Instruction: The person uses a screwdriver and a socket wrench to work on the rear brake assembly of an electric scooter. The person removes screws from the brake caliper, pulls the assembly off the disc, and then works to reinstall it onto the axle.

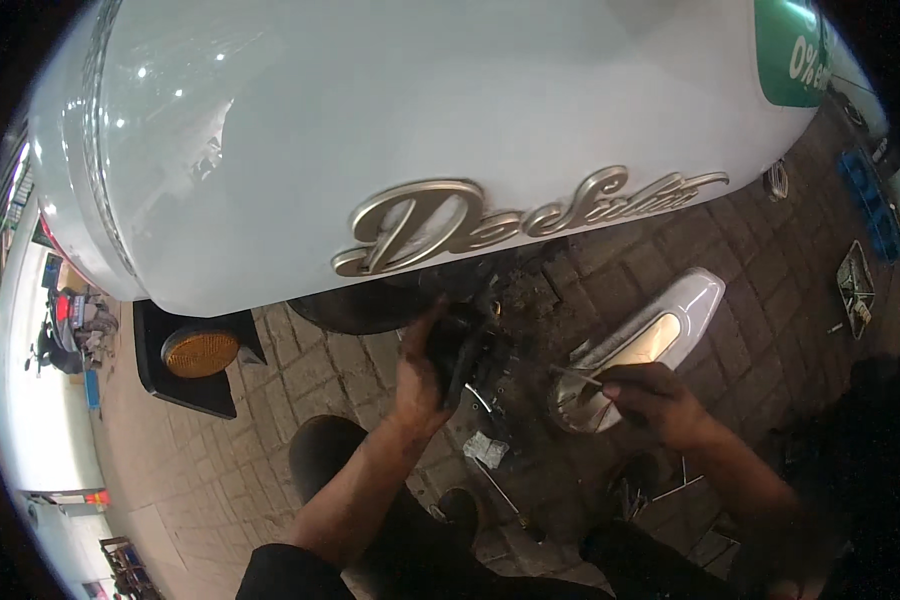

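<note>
at the far left, a red and black motorcycle (75, 325) is parked at the rim of the view. next, a round orange reflector (200, 353) is seen on a black bracket (153, 345), beneath a large white body panel (320, 100) that spans the upper view and bears silver script lettering (425, 222). left hand (420, 378): closed around a dark part (456, 345) just below the panel's edge; the part blends into the dark ground, so its full shape cannot be told. nearer the wearer, a crumpled pale wrapper (486, 449) lies on the brick paving (320, 375), a screwdriver (494, 487) just beside it. to the right, a pale tapered housing (638, 348) with a gold inset lies on the bricks. right hand (658, 400): fingers pinched on a thin metal rod (576, 376) over the housing's near end; tip contact cannot be told. the hands are apart. farther right: a coil of cable (778, 180), a metal frame (854, 290) and a blue crate (873, 210)
</note>
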The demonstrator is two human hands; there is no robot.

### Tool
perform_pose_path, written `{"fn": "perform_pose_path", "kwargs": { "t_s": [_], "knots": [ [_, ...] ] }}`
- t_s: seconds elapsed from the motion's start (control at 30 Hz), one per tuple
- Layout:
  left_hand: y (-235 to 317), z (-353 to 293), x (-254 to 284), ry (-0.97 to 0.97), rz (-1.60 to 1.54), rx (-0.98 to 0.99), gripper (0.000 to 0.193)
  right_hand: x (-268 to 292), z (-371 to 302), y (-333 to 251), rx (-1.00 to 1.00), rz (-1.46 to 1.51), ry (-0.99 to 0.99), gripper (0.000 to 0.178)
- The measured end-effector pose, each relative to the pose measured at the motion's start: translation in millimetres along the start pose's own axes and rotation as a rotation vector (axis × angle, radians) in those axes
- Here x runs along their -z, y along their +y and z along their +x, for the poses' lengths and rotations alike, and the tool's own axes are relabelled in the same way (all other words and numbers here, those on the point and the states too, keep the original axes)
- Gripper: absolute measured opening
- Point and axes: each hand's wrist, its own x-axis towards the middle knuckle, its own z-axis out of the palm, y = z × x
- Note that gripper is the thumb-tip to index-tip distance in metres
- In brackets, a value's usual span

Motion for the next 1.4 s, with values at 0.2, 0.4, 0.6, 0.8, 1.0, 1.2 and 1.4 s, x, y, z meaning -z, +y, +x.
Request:
{"fn": "perform_pose_path", "kwargs": {
  "t_s": [0.2,0.4,0.6,0.8,1.0,1.2,1.4],
  "knots": [
    [2.0,-5.6,-9.9,0.014,-0.096,0.037,0.036,-6.5,13.1,-3.2,0.721,-0.481,0.151,0.022],
    [1.3,-6.7,-12.4,-0.016,-0.179,0.075,0.037,-10.1,12.5,-12.1,0.855,-0.508,0.160,0.023],
    [-2.2,-2.4,-1.0,-0.049,-0.083,0.091,0.051,-12.6,13.3,-16.7,0.767,-0.560,0.116,0.028],
    [-1.6,-6.0,-11.9,-0.047,-0.157,0.166,0.057,-10.4,6.9,-13.3,0.964,-0.796,0.189,0.051],
    [-3.2,-6.5,-9.0,-0.014,-0.101,0.135,0.059,-12.1,-1.6,-29.7,0.920,-1.069,0.129,0.061],
    [-8.5,-3.4,-1.6,-0.035,-0.087,0.130,0.043,-9.0,5.2,-23.5,0.818,-0.870,0.024,0.056],
    [-20.5,3.3,24.3,-0.134,0.136,-0.107,0.044,-27.7,19.0,-9.1,0.544,-0.233,-0.022,0.057]
  ]
}}
